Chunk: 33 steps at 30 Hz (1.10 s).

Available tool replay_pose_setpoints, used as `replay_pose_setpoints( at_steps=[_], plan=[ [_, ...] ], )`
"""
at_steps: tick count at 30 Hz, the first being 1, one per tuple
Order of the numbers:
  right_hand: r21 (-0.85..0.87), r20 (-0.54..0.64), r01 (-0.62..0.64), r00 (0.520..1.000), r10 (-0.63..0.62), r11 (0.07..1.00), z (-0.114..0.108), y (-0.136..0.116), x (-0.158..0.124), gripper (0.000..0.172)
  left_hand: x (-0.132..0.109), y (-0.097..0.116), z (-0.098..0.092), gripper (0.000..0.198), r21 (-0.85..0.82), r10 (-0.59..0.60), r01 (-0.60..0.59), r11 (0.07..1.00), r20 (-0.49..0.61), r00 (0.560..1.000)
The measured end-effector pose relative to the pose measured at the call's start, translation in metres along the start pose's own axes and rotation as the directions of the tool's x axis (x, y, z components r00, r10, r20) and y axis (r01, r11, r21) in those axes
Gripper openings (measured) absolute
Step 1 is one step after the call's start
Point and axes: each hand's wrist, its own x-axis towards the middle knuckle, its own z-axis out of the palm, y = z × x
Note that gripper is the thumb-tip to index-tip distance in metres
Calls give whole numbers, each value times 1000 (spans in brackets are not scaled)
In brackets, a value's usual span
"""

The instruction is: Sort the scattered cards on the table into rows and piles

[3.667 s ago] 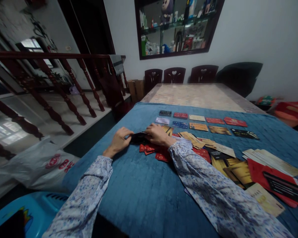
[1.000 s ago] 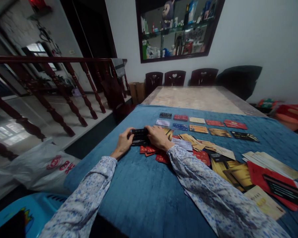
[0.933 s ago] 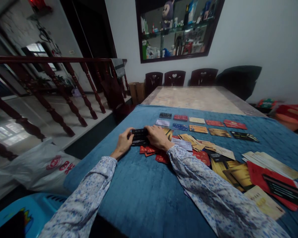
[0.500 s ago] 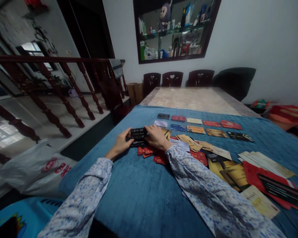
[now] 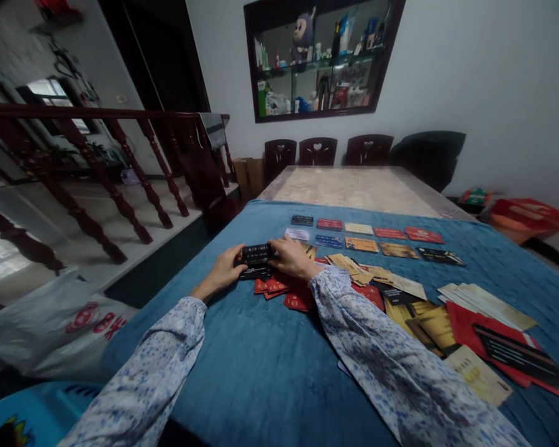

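Black cards (image 5: 255, 256) with pale print are held between my two hands, just above the blue cloth (image 5: 242, 354). My left hand (image 5: 223, 267) grips their left edge, thumb in front and fingers behind. On the right edge, my right hand (image 5: 291, 257) is closed the same way. Below my right hand lie red cards (image 5: 274, 286), partly covered by the wrist and sleeve. Other black cards (image 5: 256, 272) show under the held ones; whether they are also gripped is hard to tell.
Two rows of cards lie farther back, among them a blue card (image 5: 328, 241) and an orange card (image 5: 361, 244). Loose gold cards (image 5: 431, 326) and a red envelope-like piece (image 5: 466, 326) spread to the right. A white plastic bag (image 5: 69, 335) stands left of the table.
The view has shifted slightly, so the table's things appear a little farther left. Both hands keep hold of the black cards, with hardly any movement.
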Motion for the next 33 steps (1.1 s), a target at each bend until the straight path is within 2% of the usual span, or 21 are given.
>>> replay_pose_setpoints(
  at_steps=[8, 17, 23, 33],
  plan=[
    [-107, 92, 18, 996, -8, 994, -13, 5, 3, 43, 12, 7, -15, 45, 87, 114, -128, 988, 149, 982],
    [-147, 112, 29, 994, -12, 989, -30, 20, 12, 45, 41, 18, -25, 42, 107, 132, -159, 981, 226, 965],
    [-113, 151, 8, 989, 9, 994, -40, 39, 16, 41, 67, 25, -15, 42, 132, 131, -172, 976, 270, 954],
    [-92, 169, -6, 985, 21, 996, -45, 81, 29, 34, 114, 21, 12, 44, 75, 194, -222, 972, 273, 942]
  ],
)
